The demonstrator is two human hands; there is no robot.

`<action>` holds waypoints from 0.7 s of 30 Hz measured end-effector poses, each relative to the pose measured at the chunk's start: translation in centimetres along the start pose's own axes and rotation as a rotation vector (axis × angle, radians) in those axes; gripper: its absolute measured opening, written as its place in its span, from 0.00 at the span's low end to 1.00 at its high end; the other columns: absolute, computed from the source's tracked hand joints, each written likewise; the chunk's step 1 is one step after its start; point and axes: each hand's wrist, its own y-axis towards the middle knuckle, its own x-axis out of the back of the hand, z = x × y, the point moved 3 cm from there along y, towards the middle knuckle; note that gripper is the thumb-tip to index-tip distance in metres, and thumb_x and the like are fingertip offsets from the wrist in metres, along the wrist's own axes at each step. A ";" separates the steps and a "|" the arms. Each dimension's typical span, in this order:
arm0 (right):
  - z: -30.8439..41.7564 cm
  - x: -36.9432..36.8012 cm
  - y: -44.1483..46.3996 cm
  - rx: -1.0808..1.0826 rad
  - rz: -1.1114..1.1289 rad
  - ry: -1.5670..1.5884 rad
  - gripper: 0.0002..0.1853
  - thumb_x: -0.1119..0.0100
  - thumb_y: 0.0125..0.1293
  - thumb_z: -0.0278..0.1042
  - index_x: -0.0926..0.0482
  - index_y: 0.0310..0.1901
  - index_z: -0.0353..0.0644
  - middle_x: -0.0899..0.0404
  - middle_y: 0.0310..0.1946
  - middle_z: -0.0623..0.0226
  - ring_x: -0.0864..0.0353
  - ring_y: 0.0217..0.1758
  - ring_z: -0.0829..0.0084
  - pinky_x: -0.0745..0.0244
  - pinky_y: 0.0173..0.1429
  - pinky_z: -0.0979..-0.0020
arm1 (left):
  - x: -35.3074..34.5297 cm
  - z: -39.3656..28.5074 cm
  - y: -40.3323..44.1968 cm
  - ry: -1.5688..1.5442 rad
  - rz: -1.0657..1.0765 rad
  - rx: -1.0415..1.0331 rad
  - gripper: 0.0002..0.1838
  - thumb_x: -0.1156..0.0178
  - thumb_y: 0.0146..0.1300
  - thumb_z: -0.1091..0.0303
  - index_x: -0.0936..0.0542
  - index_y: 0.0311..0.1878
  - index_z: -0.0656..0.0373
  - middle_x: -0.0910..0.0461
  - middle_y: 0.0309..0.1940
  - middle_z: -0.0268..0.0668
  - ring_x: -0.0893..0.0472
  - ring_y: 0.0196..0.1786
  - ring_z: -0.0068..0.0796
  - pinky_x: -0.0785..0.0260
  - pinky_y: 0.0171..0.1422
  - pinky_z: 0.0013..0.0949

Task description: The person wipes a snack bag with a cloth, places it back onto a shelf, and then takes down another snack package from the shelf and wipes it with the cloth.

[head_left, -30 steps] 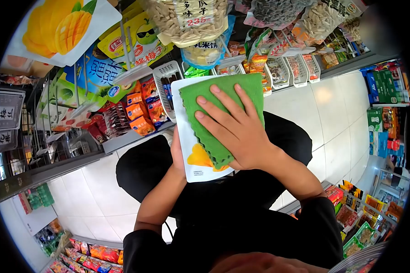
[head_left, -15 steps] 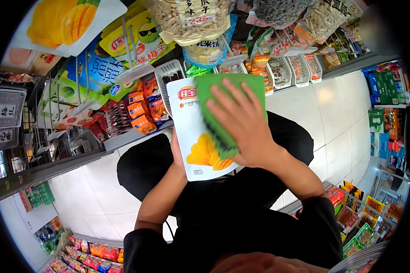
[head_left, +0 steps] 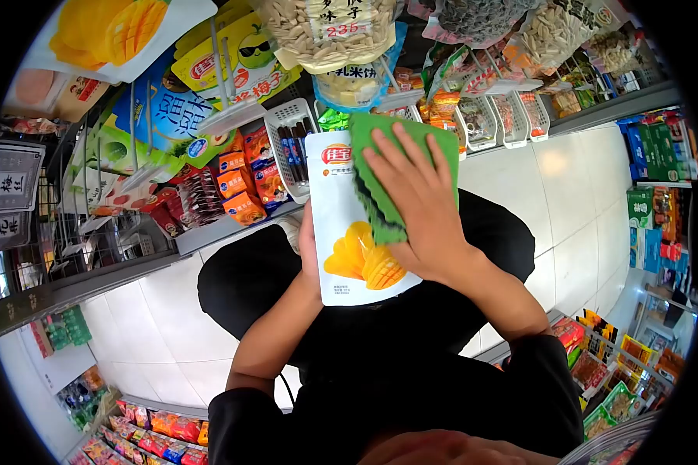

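A white snack bag [head_left: 341,209] with yellow mango pictures stands upright, front toward me, above my lap. My left hand [head_left: 310,252] grips its left edge, with most of the fingers hidden behind it. Over the bag's upper right lies a green cloth [head_left: 368,133] with a wavy edge and a darker underside. My right hand [head_left: 419,205] holds that cloth against the bag, its fingers stretched long across it. The thumb of this hand is mostly hidden.
Ahead is a shelf of hanging snack bags, with a sunflower seed bag [head_left: 329,35] close above. White baskets [head_left: 287,147] with small packets line its lower edge. More stocked shelves [head_left: 620,364] stand behind on the right. Pale floor tiles [head_left: 574,201] lie around my knees.
The snack bag has shifted slightly right, my left hand with it. My right hand and the cloth have moved a little up and right over the bag, uncovering more of the mango picture.
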 end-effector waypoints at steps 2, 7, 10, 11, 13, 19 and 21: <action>0.6 -0.4 -0.2 0.175 0.113 0.032 0.48 0.30 0.45 0.39 0.33 0.73 0.39 0.39 0.77 0.54 0.47 0.83 0.47 0.57 0.82 0.37 | -0.2 0.1 -0.3 0.106 -0.082 -0.014 0.35 0.68 0.80 0.42 0.48 0.83 0.49 0.45 0.81 0.42 0.40 0.81 0.44 0.50 0.84 0.52; 1.0 -0.4 0.0 0.137 0.155 0.103 0.46 0.30 0.46 0.39 0.31 0.72 0.41 0.37 0.77 0.57 0.46 0.83 0.50 0.58 0.82 0.36 | 0.2 0.4 0.0 -0.115 0.061 0.059 0.35 0.68 0.80 0.40 0.48 0.83 0.47 0.47 0.82 0.43 0.42 0.81 0.45 0.49 0.84 0.54; 1.9 -1.4 -0.5 0.327 0.238 0.158 0.45 0.37 0.50 0.44 0.32 0.73 0.42 0.39 0.78 0.57 0.46 0.83 0.50 0.59 0.83 0.37 | 1.7 1.2 -0.8 -0.137 0.160 0.000 0.37 0.66 0.78 0.37 0.47 0.82 0.48 0.46 0.81 0.45 0.41 0.81 0.46 0.48 0.84 0.54; 1.8 -1.7 -0.5 0.340 0.243 0.170 0.45 0.36 0.50 0.44 0.32 0.73 0.43 0.38 0.78 0.58 0.45 0.83 0.51 0.59 0.83 0.37 | 2.3 1.3 -1.1 -0.009 0.099 0.002 0.38 0.66 0.78 0.37 0.47 0.82 0.49 0.46 0.81 0.45 0.41 0.81 0.46 0.48 0.84 0.54; 1.9 -2.2 -0.6 0.366 0.254 0.199 0.45 0.36 0.50 0.45 0.32 0.73 0.43 0.37 0.78 0.59 0.45 0.83 0.52 0.58 0.83 0.38 | 1.9 1.2 -1.0 0.000 0.049 0.023 0.38 0.67 0.78 0.36 0.47 0.82 0.49 0.45 0.81 0.45 0.40 0.81 0.46 0.47 0.83 0.54; 2.5 -2.0 -1.3 0.527 0.355 0.306 0.43 0.36 0.53 0.42 0.33 0.74 0.46 0.35 0.77 0.62 0.43 0.83 0.56 0.58 0.84 0.39 | 1.4 1.1 -0.2 -0.110 0.039 0.032 0.39 0.67 0.77 0.35 0.45 0.82 0.50 0.43 0.80 0.46 0.39 0.80 0.47 0.46 0.83 0.54; 2.4 -2.1 -1.0 0.409 0.316 0.262 0.41 0.37 0.53 0.42 0.30 0.73 0.46 0.34 0.76 0.64 0.43 0.83 0.57 0.57 0.84 0.40 | 1.4 0.8 -0.1 -0.146 0.042 0.029 0.40 0.67 0.77 0.34 0.45 0.81 0.51 0.43 0.80 0.46 0.38 0.79 0.47 0.46 0.83 0.54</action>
